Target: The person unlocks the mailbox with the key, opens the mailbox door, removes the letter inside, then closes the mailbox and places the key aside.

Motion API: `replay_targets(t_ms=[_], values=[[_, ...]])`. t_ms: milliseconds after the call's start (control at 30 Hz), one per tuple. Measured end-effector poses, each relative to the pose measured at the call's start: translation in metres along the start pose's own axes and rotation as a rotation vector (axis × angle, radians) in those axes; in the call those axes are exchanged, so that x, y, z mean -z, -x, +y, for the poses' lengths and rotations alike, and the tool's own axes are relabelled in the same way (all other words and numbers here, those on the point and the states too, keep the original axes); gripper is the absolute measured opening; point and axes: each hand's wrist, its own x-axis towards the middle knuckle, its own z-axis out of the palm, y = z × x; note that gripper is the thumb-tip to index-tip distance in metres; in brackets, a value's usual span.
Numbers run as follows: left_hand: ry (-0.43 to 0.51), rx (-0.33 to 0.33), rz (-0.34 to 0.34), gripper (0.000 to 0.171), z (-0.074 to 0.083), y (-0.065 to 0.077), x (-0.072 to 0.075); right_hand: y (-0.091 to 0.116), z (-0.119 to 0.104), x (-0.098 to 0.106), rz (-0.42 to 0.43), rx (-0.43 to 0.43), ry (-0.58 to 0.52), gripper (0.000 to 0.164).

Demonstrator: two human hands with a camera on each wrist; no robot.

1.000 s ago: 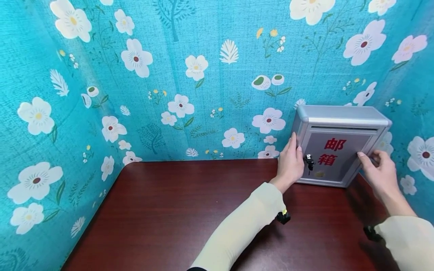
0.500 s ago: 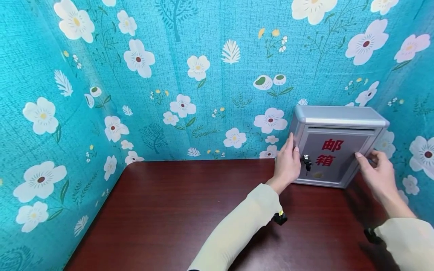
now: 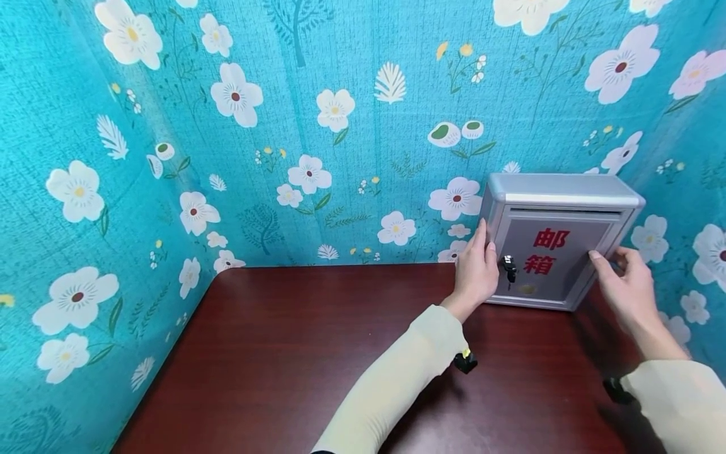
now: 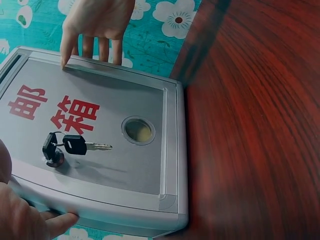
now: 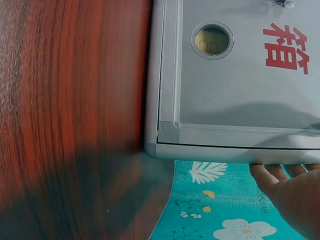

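Observation:
A silver metal mailbox (image 3: 561, 271) with red characters stands upright at the back right of the table, its front turned toward me. My left hand (image 3: 478, 272) holds its left side, fingers along the wall and thumb near the front edge. On the opposite side my right hand (image 3: 626, 287) grips it, thumb on the front frame and the other fingers partly hidden behind the side. A black-headed key (image 4: 82, 145) hangs at the door lock. Below the lettering is a round window (image 5: 212, 40) with something yellowish behind it.
The dark red wooden table (image 3: 295, 353) extends left and toward me from the mailbox. Turquoise flowered cloth (image 3: 351, 151) rises behind the table's back edge and along both sides, with the mailbox close to it.
The mailbox has shifted slightly left along the table, both hands moving with it and keeping their holds. The head view has turned a little.

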Motion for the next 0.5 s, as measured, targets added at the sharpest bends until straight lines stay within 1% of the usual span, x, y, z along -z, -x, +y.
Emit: replay_targets(t_ms=[200, 500], values=[[-0.006, -0.003, 0.006, 0.054, -0.002, -0.003, 0.003, -0.001, -0.004, -0.002, -0.016, 0.022, -0.003, 0.075], [-0.004, 0.039, -0.006, 0.056, -0.007, -0.002, 0.013, 0.0, -0.009, -0.013, -0.031, 0.039, -0.008, 0.075]])
